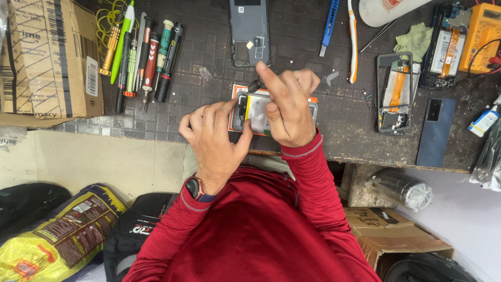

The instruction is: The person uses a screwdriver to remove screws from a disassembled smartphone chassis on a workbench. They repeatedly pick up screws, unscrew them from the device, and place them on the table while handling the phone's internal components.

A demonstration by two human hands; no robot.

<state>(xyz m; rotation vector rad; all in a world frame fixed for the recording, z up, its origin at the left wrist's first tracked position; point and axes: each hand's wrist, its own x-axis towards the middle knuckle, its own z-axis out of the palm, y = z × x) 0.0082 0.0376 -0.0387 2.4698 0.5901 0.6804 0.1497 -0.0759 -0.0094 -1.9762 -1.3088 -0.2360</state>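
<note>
From the head camera, the person leans over a dark workbench with both hands on an opened phone. The phone lies face down near the bench's front edge, on an orange-rimmed pad, its back cover already off so that the pale battery and inner frame show.

The left hand grasps the phone's near left edge, thumb against its side and fingers curled over the top, pinning it in place. The right hand is closed around a dark-handled screwdriver, forefinger stretched up along it; the tip is hidden behind the hand, so which spot it works on cannot be told.

As a judgement, the work looks midway: the cover is removed and the inside laid bare, but the battery sits in the frame and no board or screws can be seen lying loose beside it. A grey back cover rests further up the bench, well apart from the hands; whether it belongs to this phone cannot be told.

To the left lies a row of screwdrivers and pens, beside a cardboard box. To the right lie a second opened phone with an orange flex strip, a dark blue back panel, a blue-handled tool, a white toothbrush and a yellow meter.
</note>
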